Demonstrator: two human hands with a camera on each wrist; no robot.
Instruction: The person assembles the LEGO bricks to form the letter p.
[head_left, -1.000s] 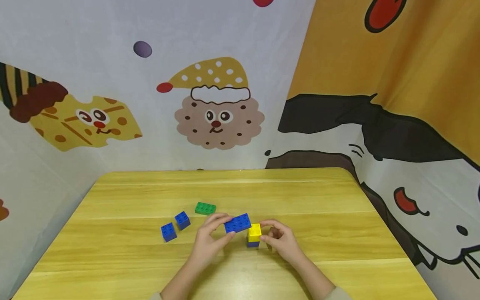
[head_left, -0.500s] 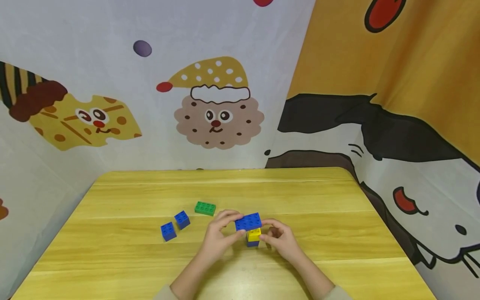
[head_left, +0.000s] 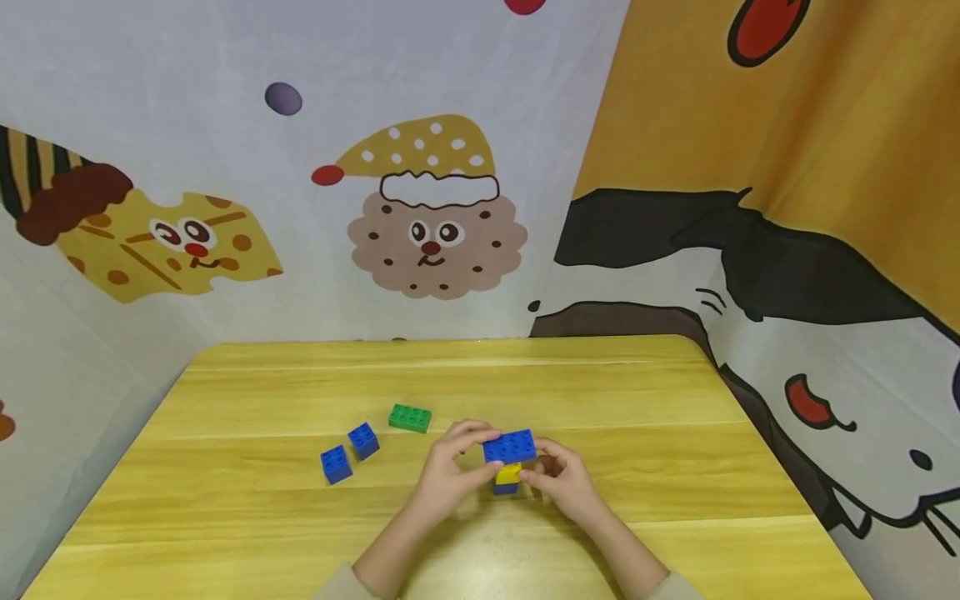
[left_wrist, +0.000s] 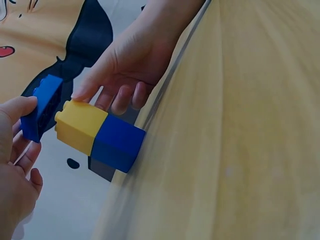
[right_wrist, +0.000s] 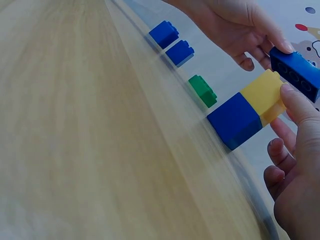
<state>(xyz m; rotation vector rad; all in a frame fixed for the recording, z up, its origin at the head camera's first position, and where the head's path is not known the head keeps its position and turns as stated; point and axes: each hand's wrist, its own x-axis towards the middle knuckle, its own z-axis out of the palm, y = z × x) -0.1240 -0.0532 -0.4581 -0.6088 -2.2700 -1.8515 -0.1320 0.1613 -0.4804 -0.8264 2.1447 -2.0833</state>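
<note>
Hovering just above a small two-brick stack, a long blue brick [head_left: 510, 446], studs up, being pinched at its left end between thumb and curled fingers of the left hand [head_left: 450, 475]. Sitting below it, a yellow brick [head_left: 508, 473] pressed onto a blue base brick [head_left: 506, 487], standing on the wooden table [head_left: 675, 400] toward the middle of its near edge. Judging from this, placing seems to be the step in hand: lowering the long brick until its underside meets the yellow studs, lining up squarely, then pressing down while keeping the stack from tipping. Steadying the stack from the right, the right hand [head_left: 562, 483], fingers curled, thumb tip [right_wrist: 295, 102] touching the yellow brick's top edge, as the right wrist view shows. Lying apart toward the table's left side, two small blue bricks [head_left: 350, 452] side by side, and a flat green brick [head_left: 410, 417] just behind them, nearer the far edge.
</note>
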